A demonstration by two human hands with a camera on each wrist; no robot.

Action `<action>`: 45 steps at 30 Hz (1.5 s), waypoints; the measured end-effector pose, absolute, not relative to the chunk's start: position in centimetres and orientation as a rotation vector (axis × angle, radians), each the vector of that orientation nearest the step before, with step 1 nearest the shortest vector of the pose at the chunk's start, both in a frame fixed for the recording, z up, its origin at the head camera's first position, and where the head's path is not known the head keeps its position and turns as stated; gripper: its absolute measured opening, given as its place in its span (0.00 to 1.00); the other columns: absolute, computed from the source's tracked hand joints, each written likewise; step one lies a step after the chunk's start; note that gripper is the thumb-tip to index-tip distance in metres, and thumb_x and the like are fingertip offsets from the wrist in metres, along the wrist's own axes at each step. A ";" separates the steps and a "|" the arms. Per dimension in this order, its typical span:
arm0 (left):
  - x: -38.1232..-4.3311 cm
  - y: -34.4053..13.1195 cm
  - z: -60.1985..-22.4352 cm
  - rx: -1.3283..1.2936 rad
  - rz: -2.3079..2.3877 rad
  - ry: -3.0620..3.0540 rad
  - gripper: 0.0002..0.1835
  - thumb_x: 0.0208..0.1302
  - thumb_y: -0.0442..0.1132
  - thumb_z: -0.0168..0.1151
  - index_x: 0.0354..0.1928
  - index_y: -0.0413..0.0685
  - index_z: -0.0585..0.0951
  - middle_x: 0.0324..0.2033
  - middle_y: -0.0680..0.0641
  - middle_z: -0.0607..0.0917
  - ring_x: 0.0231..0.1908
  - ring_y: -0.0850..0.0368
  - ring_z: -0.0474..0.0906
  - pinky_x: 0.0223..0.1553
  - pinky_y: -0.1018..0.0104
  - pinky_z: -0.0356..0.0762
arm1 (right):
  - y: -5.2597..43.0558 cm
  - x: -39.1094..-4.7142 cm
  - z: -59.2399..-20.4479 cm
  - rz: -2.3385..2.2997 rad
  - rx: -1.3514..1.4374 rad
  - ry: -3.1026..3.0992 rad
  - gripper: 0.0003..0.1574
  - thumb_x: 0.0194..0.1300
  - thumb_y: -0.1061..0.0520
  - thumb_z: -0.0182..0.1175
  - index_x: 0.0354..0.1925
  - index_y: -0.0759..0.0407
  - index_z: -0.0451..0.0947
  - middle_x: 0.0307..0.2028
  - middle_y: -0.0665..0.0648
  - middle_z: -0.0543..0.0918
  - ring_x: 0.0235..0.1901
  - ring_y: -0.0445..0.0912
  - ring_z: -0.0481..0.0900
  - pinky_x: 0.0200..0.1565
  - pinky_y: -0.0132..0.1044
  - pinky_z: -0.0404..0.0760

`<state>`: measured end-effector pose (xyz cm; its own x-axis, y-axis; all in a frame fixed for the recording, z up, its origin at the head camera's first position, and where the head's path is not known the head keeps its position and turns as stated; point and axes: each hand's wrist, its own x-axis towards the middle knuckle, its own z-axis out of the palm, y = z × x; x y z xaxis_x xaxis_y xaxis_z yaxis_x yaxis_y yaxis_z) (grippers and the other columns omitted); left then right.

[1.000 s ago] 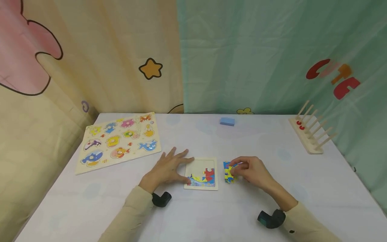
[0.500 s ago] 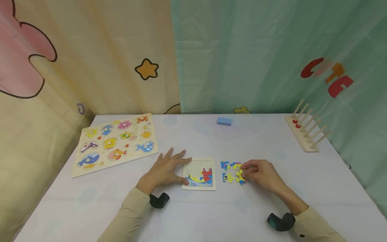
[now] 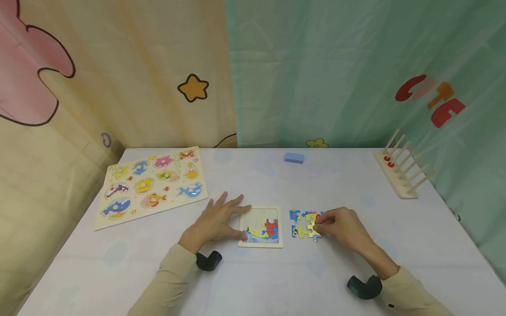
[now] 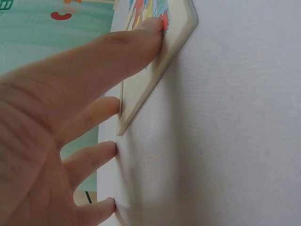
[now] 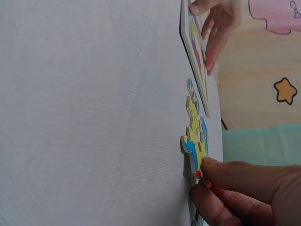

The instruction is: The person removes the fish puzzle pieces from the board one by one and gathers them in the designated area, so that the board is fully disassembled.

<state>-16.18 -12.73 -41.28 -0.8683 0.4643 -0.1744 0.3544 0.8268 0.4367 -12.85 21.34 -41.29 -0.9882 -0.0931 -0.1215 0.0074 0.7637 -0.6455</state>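
My left hand (image 3: 215, 224) lies spread at the left side of a small wooden puzzle board (image 3: 258, 245). Its thumb rests on the picture near the lower left corner, and the index fingertip touches the upper left rim. Fitted pieces (image 3: 261, 235) fill the board's lower part and right side; bare wood shows above them. To the right of the board, my right hand (image 3: 341, 228) pinches a yellow, blue and red jigsaw piece (image 5: 192, 149) between thumb and fingers. Several loose jigsaw pieces (image 3: 294, 215) lie beside it on the white table, some partly hidden by the fingers.
A large peg puzzle board (image 3: 152, 186) with sea animals lies at the back left. A blue block (image 3: 294, 158) sits near the back edge. On the right stands a wooden peg rack (image 3: 399, 175) with two red beads. Printed curtains (image 3: 316, 66) hang behind the table.
My right hand has moved rightward over the loose pieces, uncovering several that it hid. It now pinches one piece at the right of the group. My left hand stays on the board.
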 end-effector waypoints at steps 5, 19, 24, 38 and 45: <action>-16.2 -12.7 -41.4 0.624 0.565 2.734 0.43 0.45 0.57 0.78 0.67 0.63 0.75 0.74 0.51 0.61 0.75 0.36 0.42 0.68 0.30 0.39 | 21.2 -12.8 -41.2 -0.968 -0.036 2.834 0.07 0.54 0.53 0.73 0.30 0.55 0.86 0.23 0.46 0.83 0.28 0.42 0.77 0.31 0.37 0.74; -16.3 -12.8 -41.4 0.638 0.567 2.738 0.43 0.46 0.58 0.77 0.67 0.63 0.74 0.74 0.50 0.61 0.75 0.36 0.41 0.68 0.30 0.38 | 21.1 -12.8 -40.1 -0.857 -0.070 2.895 0.07 0.56 0.54 0.71 0.32 0.55 0.87 0.26 0.47 0.83 0.29 0.44 0.75 0.28 0.36 0.72; -16.3 -12.9 -41.4 0.632 0.569 2.735 0.43 0.46 0.58 0.78 0.67 0.63 0.74 0.74 0.51 0.60 0.75 0.36 0.41 0.68 0.30 0.38 | 20.2 -13.3 -39.5 -0.901 -0.126 2.883 0.06 0.57 0.55 0.69 0.33 0.56 0.87 0.27 0.48 0.82 0.29 0.44 0.74 0.27 0.36 0.72; -16.0 -13.2 -41.4 0.584 0.562 2.729 0.42 0.47 0.58 0.77 0.68 0.64 0.74 0.74 0.51 0.60 0.75 0.37 0.39 0.69 0.31 0.36 | 12.6 -14.7 -40.3 -0.931 -0.369 2.748 0.16 0.51 0.57 0.75 0.40 0.55 0.86 0.24 0.44 0.77 0.25 0.41 0.73 0.26 0.34 0.73; -16.4 -12.7 -41.3 0.604 0.549 2.730 0.43 0.46 0.59 0.77 0.67 0.65 0.74 0.74 0.52 0.60 0.75 0.38 0.40 0.69 0.32 0.36 | 11.5 -14.8 -40.4 -0.762 -0.358 2.832 0.16 0.48 0.55 0.78 0.38 0.53 0.87 0.23 0.43 0.76 0.25 0.41 0.71 0.26 0.34 0.72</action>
